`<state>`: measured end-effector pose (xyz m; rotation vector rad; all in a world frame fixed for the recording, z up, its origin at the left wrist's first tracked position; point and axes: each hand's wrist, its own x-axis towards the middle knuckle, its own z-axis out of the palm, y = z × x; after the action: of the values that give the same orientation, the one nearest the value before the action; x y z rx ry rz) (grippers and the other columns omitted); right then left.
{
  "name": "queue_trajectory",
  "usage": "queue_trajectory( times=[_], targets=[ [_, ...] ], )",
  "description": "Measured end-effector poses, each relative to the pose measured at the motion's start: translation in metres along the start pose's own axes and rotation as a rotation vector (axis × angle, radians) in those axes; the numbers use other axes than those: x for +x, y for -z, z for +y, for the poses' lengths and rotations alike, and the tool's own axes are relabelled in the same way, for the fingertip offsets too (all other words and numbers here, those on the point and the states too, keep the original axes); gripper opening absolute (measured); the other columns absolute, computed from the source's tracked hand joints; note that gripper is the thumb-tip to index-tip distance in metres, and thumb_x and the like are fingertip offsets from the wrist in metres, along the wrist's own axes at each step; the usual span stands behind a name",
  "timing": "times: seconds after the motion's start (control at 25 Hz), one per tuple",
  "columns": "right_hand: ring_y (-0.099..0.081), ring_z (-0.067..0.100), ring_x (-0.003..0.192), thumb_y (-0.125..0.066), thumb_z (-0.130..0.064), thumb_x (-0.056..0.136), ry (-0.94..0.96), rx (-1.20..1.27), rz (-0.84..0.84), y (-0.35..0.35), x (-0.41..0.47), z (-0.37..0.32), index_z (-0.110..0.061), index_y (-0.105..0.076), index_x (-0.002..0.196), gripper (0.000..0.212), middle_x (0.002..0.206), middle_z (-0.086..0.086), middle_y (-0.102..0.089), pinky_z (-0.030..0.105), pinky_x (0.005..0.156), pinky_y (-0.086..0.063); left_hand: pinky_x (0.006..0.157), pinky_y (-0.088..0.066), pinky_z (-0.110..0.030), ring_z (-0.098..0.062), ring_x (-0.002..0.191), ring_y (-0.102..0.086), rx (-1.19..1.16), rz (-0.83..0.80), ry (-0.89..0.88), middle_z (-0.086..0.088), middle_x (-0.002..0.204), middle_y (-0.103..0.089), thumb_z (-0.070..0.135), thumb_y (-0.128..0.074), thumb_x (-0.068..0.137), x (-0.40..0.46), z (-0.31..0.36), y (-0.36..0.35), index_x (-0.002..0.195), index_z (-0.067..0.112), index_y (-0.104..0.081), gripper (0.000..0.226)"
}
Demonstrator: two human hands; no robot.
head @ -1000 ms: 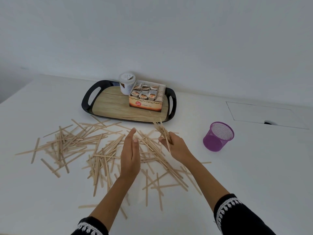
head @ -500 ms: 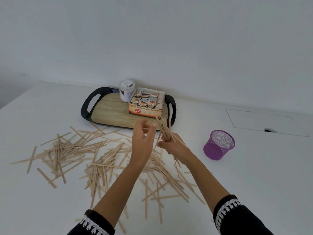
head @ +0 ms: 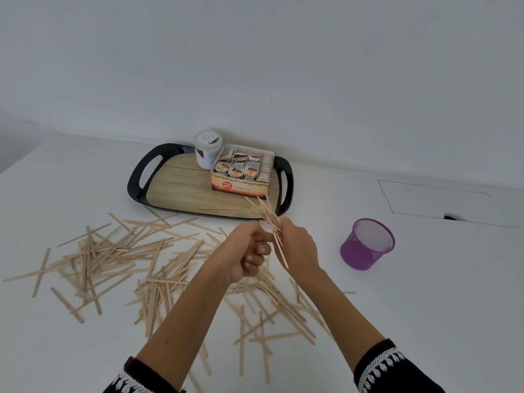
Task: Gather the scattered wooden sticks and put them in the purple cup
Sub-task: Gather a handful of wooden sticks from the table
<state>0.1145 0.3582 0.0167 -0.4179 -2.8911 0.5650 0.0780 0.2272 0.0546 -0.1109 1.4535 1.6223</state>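
The right hand [head: 297,248] grips a bundle of thin pale wooden sticks [head: 270,222], tilted up and away above the white counter [head: 425,293], while the left hand [head: 246,251], fingers curled, touches the bundle's lower part. Many more flat wooden sticks [head: 127,259] lie scattered on the counter below and to the left. The purple mesh cup [head: 368,244] stands upright near the right hand, with no sticks seen in it.

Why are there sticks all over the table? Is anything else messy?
The wooden sticks lie scattered in crisscrossed heaps on the white table, and one stray stick sits on the tray. The purple cup stands upright, and nothing looks broken.
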Motion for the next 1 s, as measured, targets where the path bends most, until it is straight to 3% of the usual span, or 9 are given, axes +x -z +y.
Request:
queue_trajectory(
  times=[0.16, 0.32, 0.48, 0.6, 0.72, 0.8, 0.88, 1.0],
  targets=[
    [-0.042, 0.022, 0.061, -0.045, -0.005, 0.087, -0.022, -0.072, 0.01, -0.002, -0.003, 0.0, -0.017, -0.031, 0.083, 0.019, 0.062, -0.007, -0.034, 0.031, 0.054, -0.03, 0.036, -0.013, -0.014, -0.007, 0.04, -0.018, -0.049, -0.061, 0.011, 0.005, 0.057, -0.037, 0.03, -0.051, 0.084, 0.001, -0.01, 0.0, 0.087, 0.014, -0.052, 0.017],
    [-0.044, 0.023, 0.062, -0.046, -0.011, 0.089, -0.008, -0.062, -0.031, -0.003, 0.0, 0.0, -0.015, -0.032, 0.083, 0.015, 0.066, -0.003, -0.04, 0.031, 0.052, -0.03, 0.037, -0.015, -0.017, -0.005, 0.039, -0.025, 0.128, 0.042, -0.169, 0.005, 0.056, -0.045, 0.027, -0.059, 0.092, 0.003, -0.017, -0.005, 0.081, 0.012, -0.061, 0.019],
    [-0.047, 0.021, 0.059, -0.051, -0.015, 0.089, -0.082, 0.066, -0.072, -0.003, 0.003, 0.007, -0.014, -0.038, 0.076, 0.018, 0.065, -0.001, -0.048, 0.029, 0.05, -0.034, 0.035, -0.019, -0.016, -0.005, 0.039, -0.03, 0.295, 0.087, -0.266, 0.004, 0.057, -0.052, 0.022, -0.058, 0.093, -0.002, -0.017, 0.004, 0.092, -0.001, -0.067, 0.025],
    [-0.041, 0.013, 0.053, -0.058, -0.013, 0.084, -0.202, 0.352, -0.201, 0.004, 0.008, 0.015, -0.017, -0.039, 0.069, 0.025, 0.061, -0.004, -0.043, 0.024, 0.05, -0.034, 0.036, -0.022, -0.015, -0.004, 0.039, -0.032, 0.414, 0.08, -0.293, 0.006, 0.055, -0.054, 0.026, -0.057, 0.095, -0.01, -0.015, 0.021, 0.09, 0.006, -0.069, 0.023],
    [-0.031, 0.009, 0.043, -0.066, -0.013, 0.082, -0.374, 0.946, -0.403, 0.016, 0.01, 0.019, -0.02, -0.04, 0.063, 0.033, 0.052, -0.005, -0.035, 0.021, 0.042, -0.029, 0.039, -0.027, -0.014, -0.002, 0.039, -0.034, 0.512, 0.152, -0.325, 0.01, 0.052, -0.051, 0.029, -0.055, 0.096, -0.012, -0.015, 0.026, 0.085, 0.012, -0.071, 0.026],
    [-0.027, 0.007, 0.041, -0.065, -0.019, 0.083, -0.429, 1.231, -0.511, 0.02, 0.01, 0.016, -0.02, -0.046, 0.063, 0.027, 0.048, -0.007, -0.032, 0.02, 0.039, -0.027, 0.045, -0.033, -0.014, -0.003, 0.043, -0.039, 0.592, 0.214, -0.379, 0.01, 0.055, -0.052, 0.031, -0.054, 0.095, -0.009, -0.018, 0.019, 0.08, 0.017, -0.071, 0.027],
    [-0.027, 0.008, 0.04, -0.062, -0.033, 0.083, -0.448, 1.384, -0.57, 0.021, 0.009, 0.011, -0.016, -0.053, 0.074, 0.022, 0.048, -0.005, -0.031, 0.019, 0.039, -0.026, 0.049, -0.035, -0.017, -0.006, 0.048, -0.042, 0.673, 0.27, -0.446, 0.009, 0.057, -0.053, 0.032, -0.052, 0.095, -0.003, -0.024, 0.007, 0.077, 0.017, -0.07, 0.029],
    [-0.031, 0.008, 0.037, -0.061, -0.051, 0.085, -0.418, 1.352, -0.505, 0.014, 0.006, 0.006, -0.014, -0.063, 0.082, 0.037, 0.046, -0.004, -0.038, 0.019, 0.039, -0.029, 0.049, -0.032, -0.023, -0.008, 0.047, -0.04, 0.853, 0.381, -0.575, 0.004, 0.056, -0.048, 0.023, -0.047, 0.095, 0.003, -0.032, -0.012, 0.073, 0.008, -0.061, 0.03]
  ],
)
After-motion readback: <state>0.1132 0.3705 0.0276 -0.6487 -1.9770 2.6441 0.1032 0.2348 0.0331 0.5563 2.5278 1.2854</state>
